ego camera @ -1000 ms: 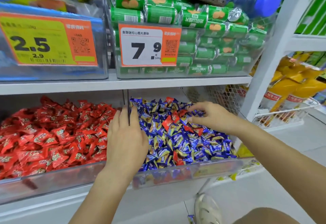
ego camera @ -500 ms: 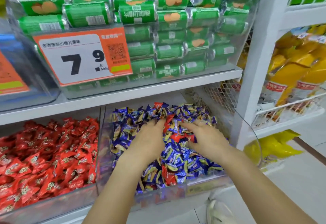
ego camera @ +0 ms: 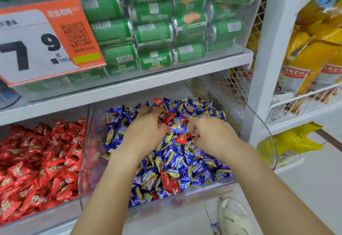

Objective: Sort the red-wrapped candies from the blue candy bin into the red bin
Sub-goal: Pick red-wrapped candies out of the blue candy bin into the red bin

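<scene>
The clear blue candy bin (ego camera: 87,160) on the lower shelf holds a heap of blue-wrapped candies (ego camera: 185,160) with a few red-wrapped ones mixed in. Both hands are in the heap near its middle. My left hand (ego camera: 146,133) curls its fingers and thumb around a red candy (ego camera: 170,117). My right hand (ego camera: 212,134) pinches another red candy (ego camera: 182,138) at its fingertips. More red candies lie at the back (ego camera: 158,101) and near the front (ego camera: 169,181). The red bin (ego camera: 37,220), full of red candies (ego camera: 37,160), stands directly to the left.
The shelf above (ego camera: 148,81) carries a clear bin of green packs (ego camera: 153,33) with an orange price tag (ego camera: 46,40). A white post (ego camera: 268,68) and wire baskets of yellow bags (ego camera: 314,59) stand to the right. On the floor are a shoe (ego camera: 233,218) and a stray blue candy (ego camera: 214,227).
The view has moved closer and to the right. Both hands came together in the middle of the blue bin, and their fingers closed around red candies.
</scene>
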{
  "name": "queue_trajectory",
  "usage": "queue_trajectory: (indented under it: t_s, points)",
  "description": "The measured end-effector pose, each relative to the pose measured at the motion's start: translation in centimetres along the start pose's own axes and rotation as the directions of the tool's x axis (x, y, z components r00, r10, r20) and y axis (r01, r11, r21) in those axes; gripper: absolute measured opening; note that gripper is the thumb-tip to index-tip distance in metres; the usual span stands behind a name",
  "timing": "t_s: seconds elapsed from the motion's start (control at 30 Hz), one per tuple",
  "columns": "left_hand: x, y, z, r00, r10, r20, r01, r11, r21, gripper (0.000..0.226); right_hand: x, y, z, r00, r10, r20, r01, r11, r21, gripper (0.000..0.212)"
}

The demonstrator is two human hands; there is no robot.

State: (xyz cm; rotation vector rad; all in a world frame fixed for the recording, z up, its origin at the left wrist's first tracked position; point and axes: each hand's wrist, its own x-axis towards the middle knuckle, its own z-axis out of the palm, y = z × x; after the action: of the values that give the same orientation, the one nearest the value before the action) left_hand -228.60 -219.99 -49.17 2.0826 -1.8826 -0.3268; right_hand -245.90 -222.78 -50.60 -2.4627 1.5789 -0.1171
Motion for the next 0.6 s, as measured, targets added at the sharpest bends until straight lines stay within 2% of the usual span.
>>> queue_trajectory:
  t_s: [0.13, 0.3, 0.37, 0.43, 0.5, 0.6]
  points:
    - [-0.1, 0.0, 1.6, 0.985, 0.114, 0.129, -0.126, 0.988, 0.091, 0.054, -0.3, -0.7, 1.0, 0.995, -0.089, 0.042, 0.092, 0.993, -0.078, 0.048]
    - [-0.3, -0.8, 1.0, 0.988, 0.068, 0.139, -0.085, 0.988, 0.127, 0.036, 0.0, -0.4, 1.4, 0.998, -0.045, 0.041, 0.049, 0.993, -0.104, 0.047]
    - [-0.7, -1.0, 0.5, 0.989, 0.060, 0.138, -0.077, 0.990, 0.121, 0.030, -0.1, -0.1, 1.2, 0.996, -0.031, 0.082, 0.034, 0.999, -0.034, 0.050]
    - [-1.2, -1.1, -0.2, 0.991, 0.055, 0.126, -0.068, 0.992, 0.102, 0.026, -0.3, 0.2, 0.3, 0.996, -0.003, 0.092, -0.004, 0.997, 0.076, 0.043]
    - [-1.6, -1.3, -1.0, 0.995, 0.040, 0.088, -0.050, 0.992, 0.114, 0.027, -0.4, 0.8, -0.8, 0.999, 0.038, 0.012, -0.040, 0.983, 0.180, 0.025]
    - [-2.2, -1.9, -1.8, 1.000, 0.007, 0.023, -0.009, 0.996, 0.094, 0.023, -0.3, 0.9, -1.7, 0.993, 0.099, -0.066, -0.078, 0.960, 0.269, 0.035]
